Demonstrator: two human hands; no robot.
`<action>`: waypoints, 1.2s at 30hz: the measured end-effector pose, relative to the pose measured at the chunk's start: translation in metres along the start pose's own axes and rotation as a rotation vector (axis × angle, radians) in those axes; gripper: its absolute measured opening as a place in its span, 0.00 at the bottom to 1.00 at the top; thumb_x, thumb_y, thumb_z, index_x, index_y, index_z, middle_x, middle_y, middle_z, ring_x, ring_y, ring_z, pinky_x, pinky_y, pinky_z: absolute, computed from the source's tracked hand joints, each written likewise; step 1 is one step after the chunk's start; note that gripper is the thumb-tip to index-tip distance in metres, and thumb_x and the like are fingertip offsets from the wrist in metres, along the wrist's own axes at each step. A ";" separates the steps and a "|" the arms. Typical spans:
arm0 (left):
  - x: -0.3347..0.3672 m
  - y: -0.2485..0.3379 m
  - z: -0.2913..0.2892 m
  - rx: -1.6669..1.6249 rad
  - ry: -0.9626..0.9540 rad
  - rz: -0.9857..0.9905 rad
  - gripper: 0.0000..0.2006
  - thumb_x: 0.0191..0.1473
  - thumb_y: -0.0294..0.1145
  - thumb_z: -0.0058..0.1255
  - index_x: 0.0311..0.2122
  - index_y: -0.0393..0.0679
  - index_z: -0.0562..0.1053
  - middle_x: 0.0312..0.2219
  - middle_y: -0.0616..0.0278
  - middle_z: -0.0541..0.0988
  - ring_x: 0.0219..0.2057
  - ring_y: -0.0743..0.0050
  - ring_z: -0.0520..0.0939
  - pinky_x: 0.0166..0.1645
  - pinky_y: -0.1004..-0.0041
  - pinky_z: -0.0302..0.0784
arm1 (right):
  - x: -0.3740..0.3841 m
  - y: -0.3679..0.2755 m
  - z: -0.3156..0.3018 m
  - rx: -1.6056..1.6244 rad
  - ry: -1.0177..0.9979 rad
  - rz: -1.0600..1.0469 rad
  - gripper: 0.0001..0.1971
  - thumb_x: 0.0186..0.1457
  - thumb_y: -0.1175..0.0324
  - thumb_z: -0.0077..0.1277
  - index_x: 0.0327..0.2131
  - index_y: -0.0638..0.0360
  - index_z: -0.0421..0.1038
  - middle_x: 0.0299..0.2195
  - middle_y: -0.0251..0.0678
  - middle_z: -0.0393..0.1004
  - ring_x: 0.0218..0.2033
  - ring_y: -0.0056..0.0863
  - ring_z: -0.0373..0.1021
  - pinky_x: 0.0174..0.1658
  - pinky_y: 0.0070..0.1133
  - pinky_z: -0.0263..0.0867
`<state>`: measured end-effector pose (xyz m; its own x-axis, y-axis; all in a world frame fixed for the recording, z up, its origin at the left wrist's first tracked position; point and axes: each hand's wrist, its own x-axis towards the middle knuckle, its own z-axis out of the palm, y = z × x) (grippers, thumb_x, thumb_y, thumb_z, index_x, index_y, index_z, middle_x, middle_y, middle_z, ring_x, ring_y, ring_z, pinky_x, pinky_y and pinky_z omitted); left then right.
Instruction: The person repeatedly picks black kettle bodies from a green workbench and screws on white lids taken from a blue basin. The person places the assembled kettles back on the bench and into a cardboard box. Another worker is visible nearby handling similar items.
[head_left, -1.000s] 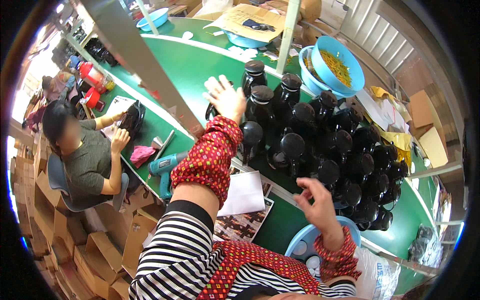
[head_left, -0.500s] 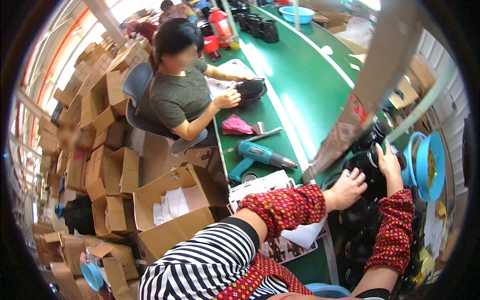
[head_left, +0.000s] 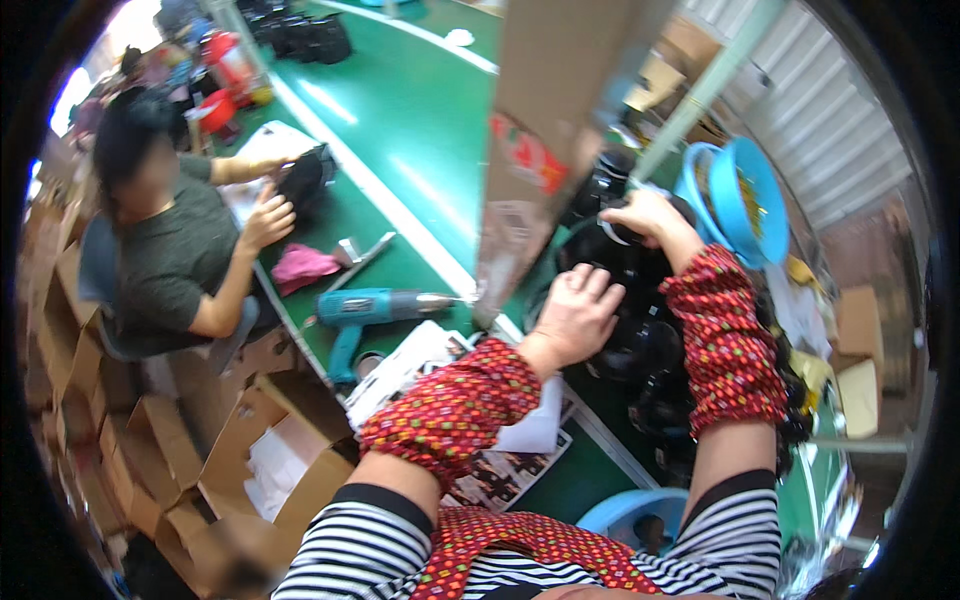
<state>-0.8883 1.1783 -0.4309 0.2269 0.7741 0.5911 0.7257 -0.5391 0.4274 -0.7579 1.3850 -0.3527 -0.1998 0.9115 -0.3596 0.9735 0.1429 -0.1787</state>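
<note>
Glossy black rounded parts [head_left: 640,345] are heaped on the green table at my right; their exact kind is unclear. My right hand [head_left: 652,218] curls its fingers over the top of one black part [head_left: 598,245] near the far end of the heap. Lower and to the left, my left hand [head_left: 578,315] rests against the heap's near-left side, fingers stretched and apart, gripping nothing visible. Beneath the left wrist lie a white sheet [head_left: 535,420] and printed pages [head_left: 515,475].
A teal heat gun [head_left: 375,307] lies left of a cardboard-wrapped post [head_left: 540,130]. Blue basins [head_left: 755,200] stand beyond my right arm, and another blue basin [head_left: 610,510] sits close to me. At left, a co-worker [head_left: 185,240] handles a black piece beside open cartons [head_left: 290,455].
The view has swung right, so the co-worker and heat gun appear farther left. My right hand now curls over a black part; my left stays by the heap with fingers spread.
</note>
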 end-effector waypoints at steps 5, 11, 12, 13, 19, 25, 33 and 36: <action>-0.010 -0.004 0.016 0.035 0.029 0.026 0.23 0.49 0.40 0.62 0.51 0.48 0.77 0.50 0.53 0.74 0.56 0.46 0.71 0.57 0.52 0.70 | -0.017 0.012 -0.005 -0.060 0.008 -0.184 0.37 0.38 0.46 0.68 0.51 0.60 0.76 0.48 0.51 0.78 0.51 0.44 0.75 0.54 0.32 0.72; -0.020 -0.008 0.017 0.040 -0.004 0.000 0.24 0.49 0.40 0.62 0.53 0.49 0.77 0.52 0.52 0.74 0.57 0.44 0.71 0.59 0.51 0.69 | -0.036 0.008 -0.002 -0.098 -0.001 -0.485 0.37 0.35 0.72 0.69 0.55 0.53 0.71 0.52 0.49 0.74 0.56 0.47 0.70 0.59 0.34 0.67; -0.022 -0.009 0.017 0.044 0.002 -0.004 0.24 0.49 0.39 0.62 0.53 0.49 0.77 0.52 0.51 0.74 0.57 0.44 0.71 0.59 0.52 0.69 | -0.038 0.004 0.000 -0.118 0.005 -0.529 0.36 0.35 0.75 0.67 0.54 0.54 0.71 0.53 0.49 0.73 0.56 0.46 0.70 0.59 0.33 0.68; -0.020 -0.007 0.016 0.045 0.007 0.002 0.24 0.49 0.39 0.62 0.53 0.49 0.77 0.52 0.51 0.74 0.57 0.44 0.71 0.59 0.52 0.69 | -0.046 0.001 -0.002 -0.107 -0.002 -0.523 0.36 0.36 0.83 0.62 0.54 0.53 0.71 0.54 0.45 0.70 0.58 0.47 0.67 0.60 0.34 0.67; -0.017 -0.005 0.018 0.034 0.022 0.006 0.23 0.48 0.39 0.62 0.52 0.48 0.78 0.52 0.50 0.73 0.57 0.43 0.72 0.60 0.52 0.69 | -0.037 0.017 0.007 -0.232 0.053 -0.813 0.37 0.35 0.86 0.62 0.54 0.54 0.71 0.55 0.44 0.70 0.59 0.48 0.67 0.61 0.34 0.66; -0.020 -0.006 0.017 0.041 0.014 0.004 0.23 0.48 0.38 0.62 0.52 0.48 0.78 0.52 0.50 0.74 0.57 0.43 0.72 0.60 0.51 0.69 | -0.037 0.000 -0.003 -0.394 0.154 -0.182 0.45 0.52 0.26 0.51 0.58 0.56 0.72 0.46 0.53 0.80 0.51 0.50 0.76 0.55 0.38 0.71; -0.019 -0.006 0.022 0.025 0.016 0.007 0.24 0.47 0.38 0.62 0.52 0.48 0.77 0.52 0.49 0.74 0.57 0.43 0.72 0.60 0.51 0.69 | -0.029 -0.001 0.001 -0.486 0.007 -0.110 0.38 0.53 0.36 0.55 0.61 0.50 0.71 0.51 0.52 0.78 0.53 0.46 0.75 0.55 0.36 0.71; -0.019 -0.005 0.020 0.017 0.017 0.008 0.25 0.46 0.38 0.62 0.52 0.48 0.77 0.53 0.50 0.74 0.57 0.43 0.72 0.61 0.51 0.69 | -0.021 0.009 -0.001 -0.489 0.054 -0.102 0.41 0.52 0.36 0.59 0.64 0.48 0.67 0.54 0.53 0.76 0.54 0.47 0.74 0.56 0.36 0.70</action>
<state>-0.8832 1.1733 -0.4581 0.2218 0.7640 0.6059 0.7348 -0.5395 0.4112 -0.7453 1.3671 -0.3461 -0.3037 0.9002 -0.3122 0.8900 0.3850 0.2443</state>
